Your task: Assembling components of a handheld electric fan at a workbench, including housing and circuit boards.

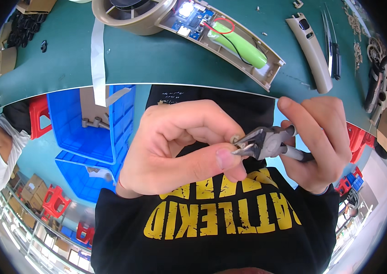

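Your left hand (180, 146) fingers are pinching a tiny metal bit (236, 139) between thumb and pointer, right at the tips. Your right hand (321, 141) fingers are wrapping around the handles of the small grey cutters (266, 141), whose jaws are touching that bit. It looks little, hard and easy to drop, so pinching it low seems best. Up on the green table (157, 59), an open tan fan (157, 13) is showing its green battery (239, 39).
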Demonstrator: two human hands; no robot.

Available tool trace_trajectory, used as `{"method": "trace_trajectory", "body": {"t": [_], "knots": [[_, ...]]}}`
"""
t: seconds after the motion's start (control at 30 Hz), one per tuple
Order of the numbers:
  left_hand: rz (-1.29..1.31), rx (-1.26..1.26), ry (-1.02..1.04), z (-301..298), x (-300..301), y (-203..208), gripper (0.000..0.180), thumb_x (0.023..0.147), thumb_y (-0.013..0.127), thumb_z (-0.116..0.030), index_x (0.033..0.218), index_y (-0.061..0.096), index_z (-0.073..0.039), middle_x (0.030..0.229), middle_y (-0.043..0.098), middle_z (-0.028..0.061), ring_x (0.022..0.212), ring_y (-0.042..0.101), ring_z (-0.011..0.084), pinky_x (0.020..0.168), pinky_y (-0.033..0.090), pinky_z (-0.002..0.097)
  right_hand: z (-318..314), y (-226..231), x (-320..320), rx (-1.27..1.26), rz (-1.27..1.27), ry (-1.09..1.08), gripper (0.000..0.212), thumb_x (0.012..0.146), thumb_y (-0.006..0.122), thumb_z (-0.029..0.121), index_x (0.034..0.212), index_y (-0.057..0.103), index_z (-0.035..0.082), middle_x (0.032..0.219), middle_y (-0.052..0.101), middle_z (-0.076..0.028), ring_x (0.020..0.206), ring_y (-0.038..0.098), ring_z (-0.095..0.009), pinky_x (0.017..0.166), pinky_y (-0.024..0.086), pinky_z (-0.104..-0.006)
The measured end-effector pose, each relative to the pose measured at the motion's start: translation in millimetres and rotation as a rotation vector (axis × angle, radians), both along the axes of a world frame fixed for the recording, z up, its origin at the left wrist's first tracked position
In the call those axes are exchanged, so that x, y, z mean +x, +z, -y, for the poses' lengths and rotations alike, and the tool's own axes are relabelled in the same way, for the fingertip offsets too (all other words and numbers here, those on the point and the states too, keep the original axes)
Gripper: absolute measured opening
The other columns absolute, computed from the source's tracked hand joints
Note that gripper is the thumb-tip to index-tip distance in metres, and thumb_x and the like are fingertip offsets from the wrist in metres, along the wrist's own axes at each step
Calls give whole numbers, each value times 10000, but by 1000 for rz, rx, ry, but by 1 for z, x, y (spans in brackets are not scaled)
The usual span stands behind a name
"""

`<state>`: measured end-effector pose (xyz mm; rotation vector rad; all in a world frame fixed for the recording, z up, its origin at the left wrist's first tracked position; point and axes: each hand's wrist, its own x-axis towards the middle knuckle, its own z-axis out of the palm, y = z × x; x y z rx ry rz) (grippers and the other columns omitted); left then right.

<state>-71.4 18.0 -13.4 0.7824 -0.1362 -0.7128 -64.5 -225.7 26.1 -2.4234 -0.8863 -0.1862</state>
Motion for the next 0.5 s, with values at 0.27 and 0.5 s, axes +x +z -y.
{"method": "trace_trajectory", "body": {"t": [0.27,0.5], "knots": [[-40,-22,-11,-1,-1,-2,140,938,578,-9,1051,597,70,884,707,143,811,695,165,761,524,261,2,1,5,-20,28,54,587,404,617,18,981,691,-55,795,600,-118,670,567,-234,555,413,-320],[-42,-5,11,0,-2,-1,147,934,593,-22,1048,607,70,875,707,142,799,694,163,740,527,256,1,1,4,-30,14,33,543,427,611,17,960,694,-43,785,603,-117,674,560,-238,555,413,-326]]}}
